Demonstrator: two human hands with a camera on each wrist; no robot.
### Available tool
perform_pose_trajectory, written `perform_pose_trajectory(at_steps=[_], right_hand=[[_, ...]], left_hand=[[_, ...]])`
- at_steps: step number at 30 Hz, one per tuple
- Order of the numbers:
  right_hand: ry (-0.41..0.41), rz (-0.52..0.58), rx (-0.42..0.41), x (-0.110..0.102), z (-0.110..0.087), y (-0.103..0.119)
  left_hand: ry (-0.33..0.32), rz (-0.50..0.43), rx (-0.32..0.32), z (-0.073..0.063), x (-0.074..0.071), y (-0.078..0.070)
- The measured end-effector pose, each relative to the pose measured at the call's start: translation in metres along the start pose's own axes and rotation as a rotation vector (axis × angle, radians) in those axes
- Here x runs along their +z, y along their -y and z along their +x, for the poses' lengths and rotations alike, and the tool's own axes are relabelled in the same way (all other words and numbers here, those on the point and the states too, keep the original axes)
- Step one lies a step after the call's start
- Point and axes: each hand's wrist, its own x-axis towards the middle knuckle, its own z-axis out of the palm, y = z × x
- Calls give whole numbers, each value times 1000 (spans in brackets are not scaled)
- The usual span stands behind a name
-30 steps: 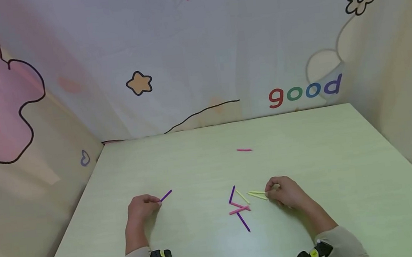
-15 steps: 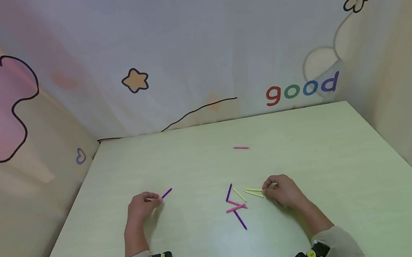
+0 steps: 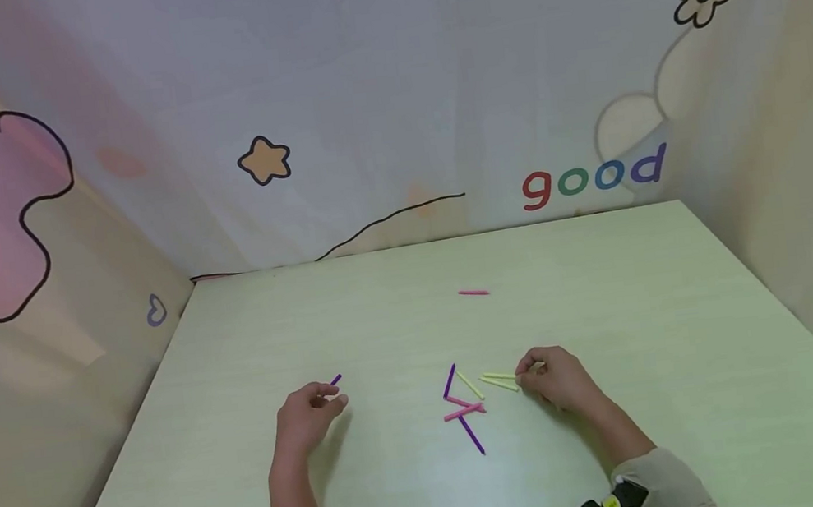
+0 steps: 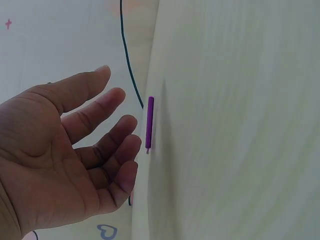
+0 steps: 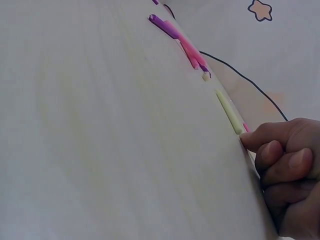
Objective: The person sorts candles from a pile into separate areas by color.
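Observation:
My left hand (image 3: 310, 416) is relaxed, its fingers loosely bent with nothing between them. Just beyond its fingertips a purple stick (image 4: 149, 122) lies on the table, apart from the hand in the left wrist view. My right hand (image 3: 557, 378) has curled fingers and pinches the right end of a yellow stick (image 3: 499, 375). A second yellow stick (image 3: 499, 385) lies beside it at a slight angle. To their left are a third yellow stick (image 3: 469, 386), a purple stick (image 3: 450, 381), two crossing pink sticks (image 3: 463, 412) and a lower purple stick (image 3: 472, 435).
Farther back on the pale table (image 3: 354, 317) lies a lone pink stick (image 3: 473, 293). A printed cloth wall (image 3: 359, 85) stands along the back edge, with more cloth on both sides.
My left hand has let go of the purple stick and drawn right and slightly down, leaving it on the table. The right hand stays at the yellow sticks. The head view has shifted slightly.

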Motion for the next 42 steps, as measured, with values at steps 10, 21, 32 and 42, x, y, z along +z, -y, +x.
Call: perform_pose_trajectory(at_steps=[10,21,32,42], right_hand=[[2,0,22,1,0,0],[10,1,32,2,2,-1],[7,3,38,1,-2,1],[5,14,14,1,-1,0]], left_hand=[[23,-38,62,-10,18,-12],[92,-41,205,-16,36,-32],[281,-68,317,-17,54,-46],[365,-62,310,-15,73,-55]])
